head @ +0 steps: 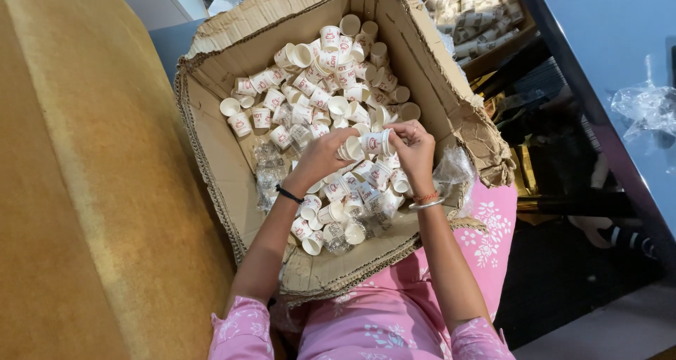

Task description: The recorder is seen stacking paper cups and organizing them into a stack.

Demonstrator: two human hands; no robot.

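Right now both hands are meeting over the middle of a torn cardboard box (211,156) that is resting on the person's lap. The left hand (322,156) is closing its fingers around a short stack of small white paper cups (350,149), lying on its side with the open mouths pointing toward the left hand. The right hand (414,149) is pinching a single paper cup (377,143) at the stack's other end, fingertips curling over its base, so the cup is sitting between the two hands and touching the stack. Under the hands, loose cups (317,85) of the same kind are lying in a heap across the box floor, some upright, most tipped over, with bits of clear plastic wrap (267,166) among them. A black band is circling the left wrist and bangles are sitting on the right wrist. Beyond the box's far wall, another pile of cups (472,15) is showing.
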